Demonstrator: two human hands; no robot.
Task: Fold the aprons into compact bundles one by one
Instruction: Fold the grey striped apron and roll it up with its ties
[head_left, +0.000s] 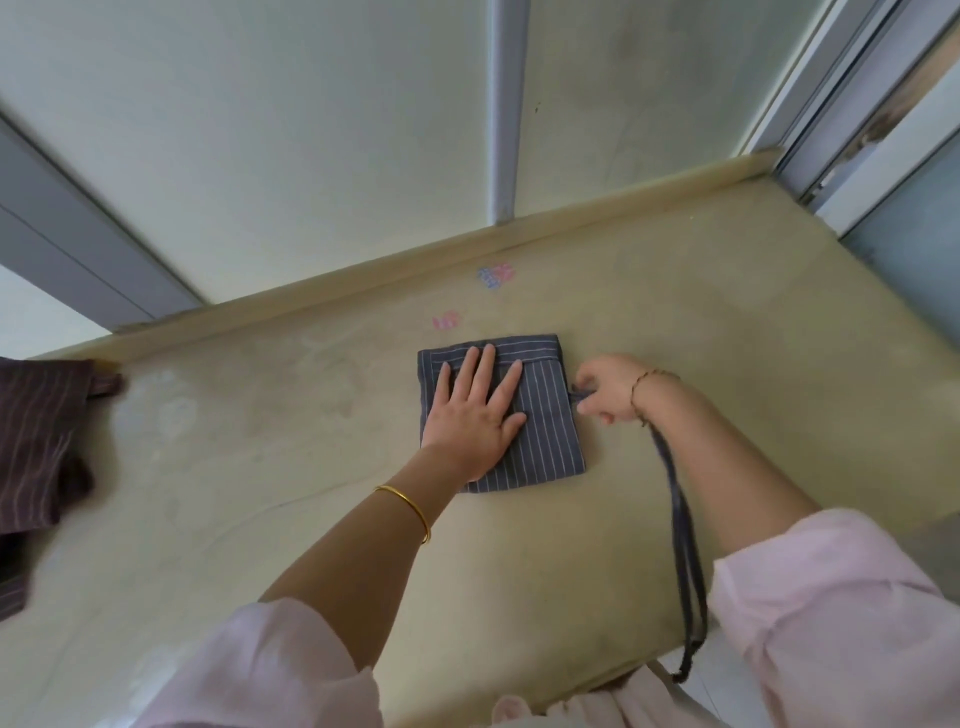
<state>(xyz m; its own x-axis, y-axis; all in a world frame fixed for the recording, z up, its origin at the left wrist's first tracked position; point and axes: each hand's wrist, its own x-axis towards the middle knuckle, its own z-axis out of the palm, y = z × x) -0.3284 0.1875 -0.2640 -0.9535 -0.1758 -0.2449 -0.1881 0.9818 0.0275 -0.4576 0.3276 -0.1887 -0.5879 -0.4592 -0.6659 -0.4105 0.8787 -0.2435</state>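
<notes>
The grey apron (540, 415) was matt pinstriped cloth; the beige counter (260, 467) looked smooth, perhaps stone; the bangle (410, 509) was glossy metal.

No readable text, label, brand, number or sign anywhere. Only two small printed marks on the worktop (727, 364): a pink-and-blue mark (496, 275) near the back edge, and a pink mark (447, 320) just in front of it, both too blurred and small to make out as letters or figures. Nothing legible on the striped fabric or the wall panels.
</notes>
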